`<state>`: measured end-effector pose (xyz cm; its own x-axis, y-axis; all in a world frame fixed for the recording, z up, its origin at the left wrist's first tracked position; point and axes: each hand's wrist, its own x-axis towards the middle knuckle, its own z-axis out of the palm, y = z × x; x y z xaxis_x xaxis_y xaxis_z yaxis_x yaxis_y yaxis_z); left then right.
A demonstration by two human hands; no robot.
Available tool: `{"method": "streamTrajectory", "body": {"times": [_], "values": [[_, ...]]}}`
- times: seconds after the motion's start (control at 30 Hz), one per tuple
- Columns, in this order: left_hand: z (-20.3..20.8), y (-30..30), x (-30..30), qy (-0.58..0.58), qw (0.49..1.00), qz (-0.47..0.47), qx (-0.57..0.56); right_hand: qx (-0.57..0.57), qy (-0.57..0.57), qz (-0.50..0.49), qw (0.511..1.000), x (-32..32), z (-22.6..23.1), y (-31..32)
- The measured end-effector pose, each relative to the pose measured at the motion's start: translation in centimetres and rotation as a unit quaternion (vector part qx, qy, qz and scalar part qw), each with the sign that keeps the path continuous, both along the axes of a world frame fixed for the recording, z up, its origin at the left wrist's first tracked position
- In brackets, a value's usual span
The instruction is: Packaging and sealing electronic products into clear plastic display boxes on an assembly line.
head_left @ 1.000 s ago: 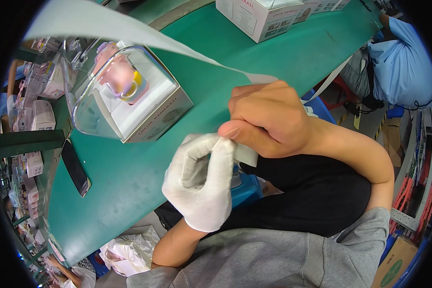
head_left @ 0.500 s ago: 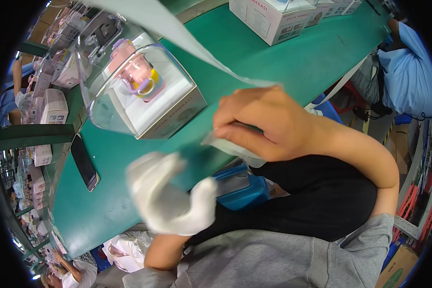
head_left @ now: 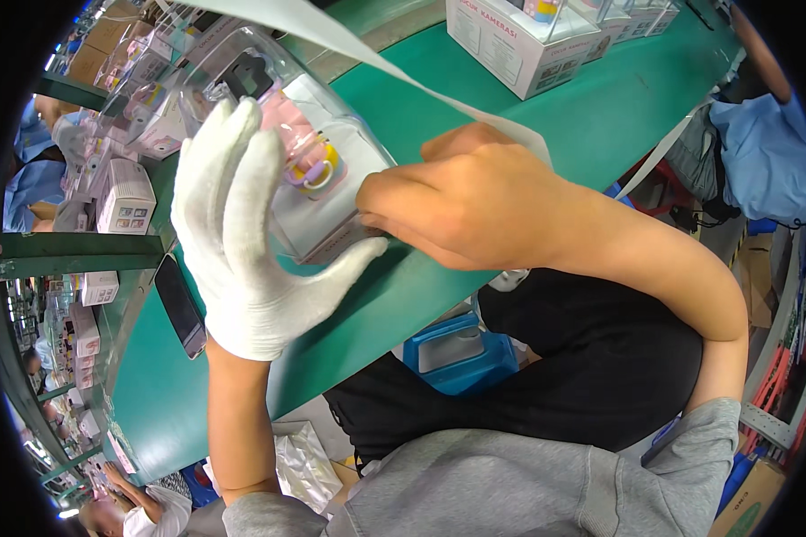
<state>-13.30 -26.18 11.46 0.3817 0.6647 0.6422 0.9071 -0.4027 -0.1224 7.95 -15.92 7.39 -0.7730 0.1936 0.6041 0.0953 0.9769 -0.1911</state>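
My left hand (head_left: 242,259), in a white glove, is raised at the near left of a boxed pink toy camera (head_left: 285,116). Its fingers point up and the thumb stands apart; nothing sits in its grasp. The toy has purple and yellow parts and lies on a white insert (head_left: 354,152) under a clear plastic cover (head_left: 260,49). Bare and closed, my right hand (head_left: 475,201) is at the box's near right corner. Its fingertips are pressed together; whatever they hold is hidden. Below that wrist shows a small white thing (head_left: 509,279), kind unclear.
A black phone (head_left: 179,309) lies on the green table (head_left: 376,313) at left. Several white boxes (head_left: 519,54) stand at the back right. A white strap (head_left: 376,67) crosses above the table. A blue case (head_left: 461,353) is by my lap. Other people work at far left.
My left glove has risen from near my lap to the box, fingers opening upward. My right hand has moved left toward the box; the whitish thing seen in it earlier no longer shows there.
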Motion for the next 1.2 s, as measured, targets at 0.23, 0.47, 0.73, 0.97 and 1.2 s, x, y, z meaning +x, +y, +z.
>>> {"method": "streamTrajectory", "body": {"times": [0.23, 0.47, 0.73, 0.97, 1.2], "values": [[-0.8, 1.7, 1.2, -0.019, 1.000, -0.001, -0.025, 0.007, -0.029, 0.028, 0.999, 0.4, -0.6, 2.1], [-0.2, 2.2, 0.6, -0.008, 0.999, 0.000, -0.052, 0.051, -0.030, 0.000, 0.998, 0.2, -0.3, 2.0], [-0.2, 3.0, 1.1, -0.022, 0.999, 0.028, 0.000, 0.130, -0.078, -0.024, 0.988, 1.7, 1.5, 3.5], [-2.2, 3.2, 1.6, -0.060, 0.994, 0.019, 0.089, -0.183, 0.035, -0.013, 0.982, 5.0, 0.4, 3.6], [-6.3, 0.8, 5.4, -0.467, 0.844, 0.115, -0.237, -0.362, 0.053, 0.046, 0.929, 7.5, -0.7, 2.8]]}}
